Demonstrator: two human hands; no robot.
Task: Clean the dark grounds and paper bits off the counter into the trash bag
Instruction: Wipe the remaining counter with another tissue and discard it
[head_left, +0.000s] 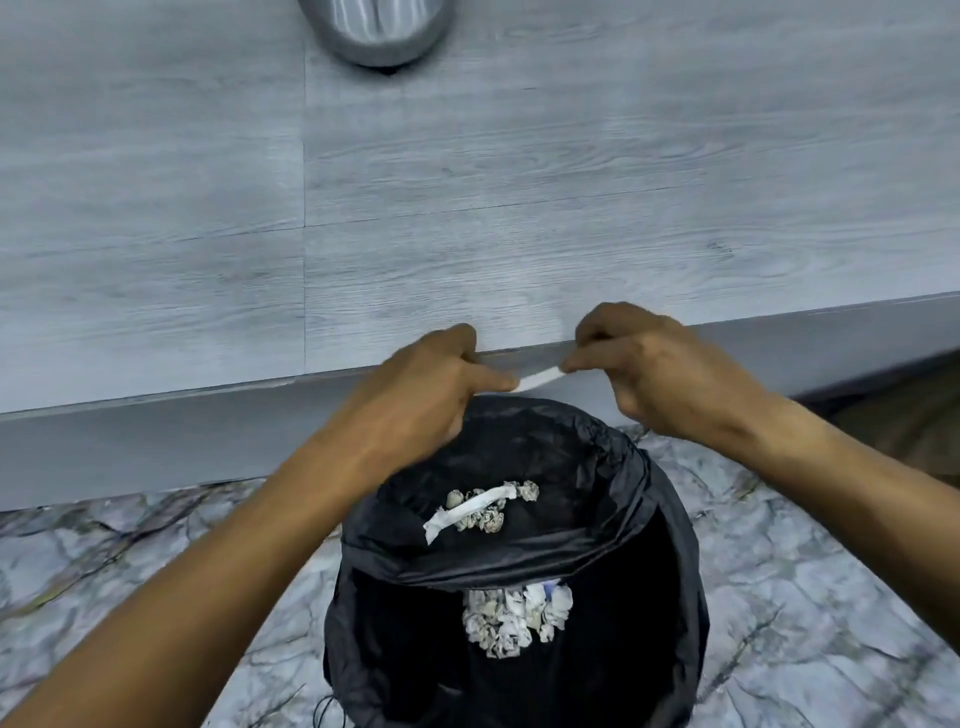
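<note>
A black trash bag (597, 467) stands open on the floor just below the grey wood-grain counter (467, 208). Crumpled paper bits (514, 616) lie deep inside it. More bits and a white paper strip (467, 512) rest on a fold of the bag. My left hand (421, 400) and my right hand (660, 374) hover over the bag's far rim at the counter edge. Between them they pinch a short white paper strip (540, 378), one end in each hand. No dark grounds show on the counter.
A round shiny metal object (376, 31) sits at the far edge of the counter. Marbled grey floor (130, 561) surrounds the bag. The counter's front face (156, 441) runs across the view.
</note>
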